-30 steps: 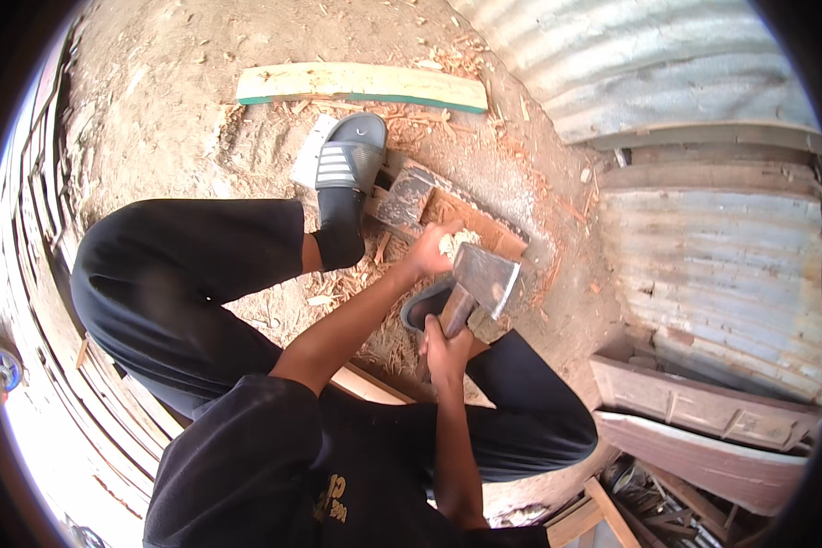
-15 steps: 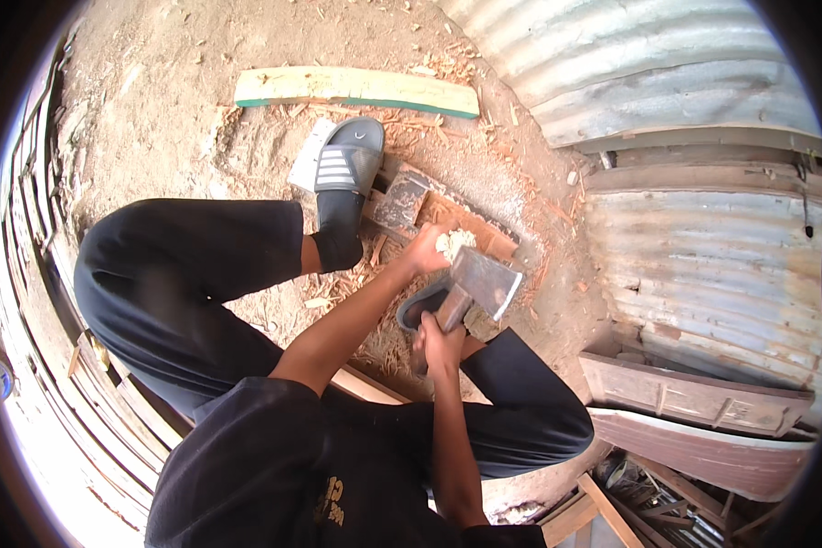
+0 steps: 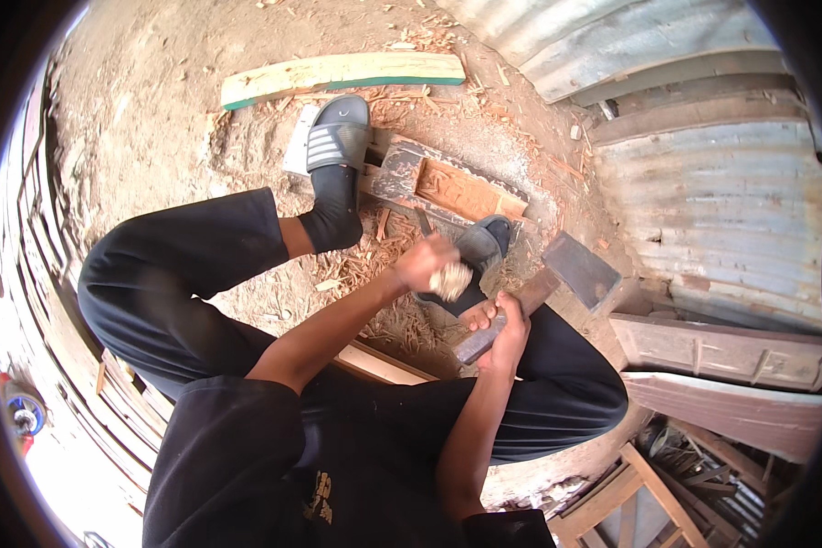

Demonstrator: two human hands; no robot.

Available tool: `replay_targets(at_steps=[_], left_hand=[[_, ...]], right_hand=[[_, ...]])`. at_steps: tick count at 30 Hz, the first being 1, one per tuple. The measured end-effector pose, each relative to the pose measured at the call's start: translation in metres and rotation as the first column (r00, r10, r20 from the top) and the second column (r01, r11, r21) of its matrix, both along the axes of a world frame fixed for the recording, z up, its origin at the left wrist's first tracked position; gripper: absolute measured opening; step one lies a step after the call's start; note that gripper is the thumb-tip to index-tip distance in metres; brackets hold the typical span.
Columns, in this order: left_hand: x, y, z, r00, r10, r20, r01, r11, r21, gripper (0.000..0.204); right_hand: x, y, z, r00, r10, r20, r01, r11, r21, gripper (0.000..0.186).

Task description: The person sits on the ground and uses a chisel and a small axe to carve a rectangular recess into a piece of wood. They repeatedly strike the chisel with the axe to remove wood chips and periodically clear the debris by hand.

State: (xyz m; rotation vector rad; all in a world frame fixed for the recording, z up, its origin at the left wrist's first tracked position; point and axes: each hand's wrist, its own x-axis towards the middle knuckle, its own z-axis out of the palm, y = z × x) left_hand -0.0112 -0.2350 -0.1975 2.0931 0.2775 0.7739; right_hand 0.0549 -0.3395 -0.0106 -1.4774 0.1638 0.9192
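Corrugated metal sheets (image 3: 721, 192) stand along the right side of a bare earth floor (image 3: 146, 146), where a pale plank (image 3: 347, 73) with a green edge lies at the far side. Nearer the person, wood shavings (image 3: 402, 320) are strewn over the soil between two dark trouser legs. A dark, worn wooden block (image 3: 397, 183) lies on the floor between and just beyond the feet, its long rectangular hollow (image 3: 461, 190) showing fresh reddish wood. One sandal (image 3: 338, 137), grey with pale stripes, is beside its left end; another sandal (image 3: 495, 233) is close to its near side. Left hand (image 3: 426, 262) is closed around a chisel (image 3: 450, 281) (its pale wooden butt looks frayed, and the motion blurs it), the dark shaft pointing up toward the block's near edge; I cannot tell whether the tip touches. Right hand (image 3: 505, 333) grips an axe (image 3: 583, 269) by its thick wooden handle, fingers wrapped round, with the broad metal head out to the right, well apart from the chisel. Below the metal sheets, a panelled board (image 3: 721, 350) leans.
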Motion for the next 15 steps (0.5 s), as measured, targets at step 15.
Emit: replay_targets(at_steps=[15], left_hand=[[0.058, 0.109, 0.01, 0.886, 0.406, -0.225, -0.464, 0.745, -0.479, 0.025]], right_hand=[[0.031, -0.014, 0.003, 0.968, -0.109, -0.225, 0.128, 0.989, 0.073, 0.013]])
